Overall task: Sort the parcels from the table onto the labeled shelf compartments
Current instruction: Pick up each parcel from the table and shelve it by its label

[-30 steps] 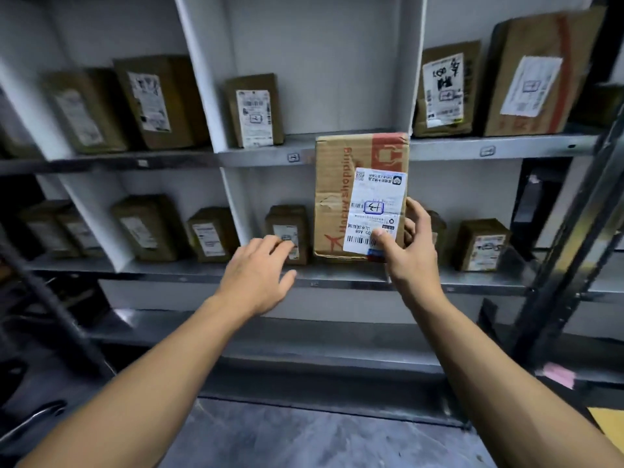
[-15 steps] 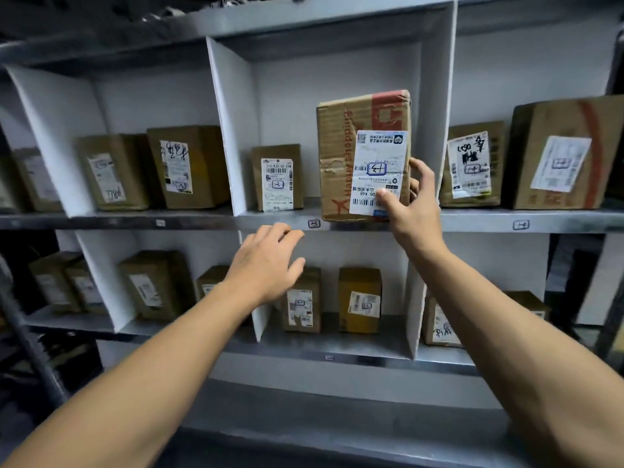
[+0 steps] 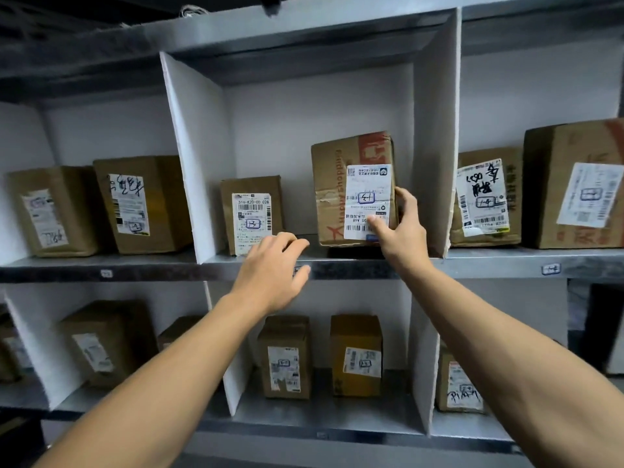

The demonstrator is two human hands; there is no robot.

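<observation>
Metal shelf [image 3: 152,272], two tiers, white dividers [image 3: 192,157] splitting it, cardboard parcels [image 3: 251,214] standing upright on both, labels facing out

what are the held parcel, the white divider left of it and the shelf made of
The parcel: brown cardboard, matte, creased and scuffed, with a white paper label. The divider: thin white board, matte, perhaps foam board or plastic sheet; the look leaves it open. The shelf: grey metal, going by its dull sheen, probably steel.
</observation>
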